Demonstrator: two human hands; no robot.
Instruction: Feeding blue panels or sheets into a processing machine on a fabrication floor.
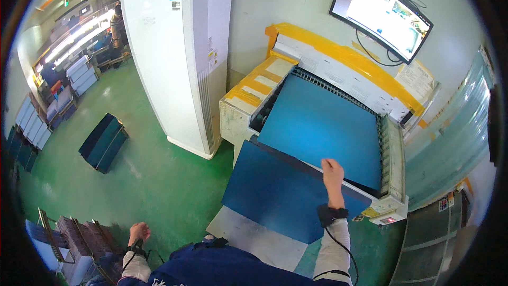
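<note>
My right hand is closed at the front of a machine, where two large blue sheets meet. Its fist covers the spot, so I cannot tell whether an edge is in its grip. The brighter blue sheet lies flat on the machine bed between rows of rollers. Below it, a dark blue sheet slants down from the machine's front toward me, beneath my right wrist. My left hand is held low at the left, fingers curled, with nothing visible in it. It is nearest to a rack of stacked panels.
A pale grey board is under the dark sheet. The machine's frame carries yellow tape. A tall white air conditioner stands left of it, a monitor hangs above. A dark green slatted stand is on the green floor.
</note>
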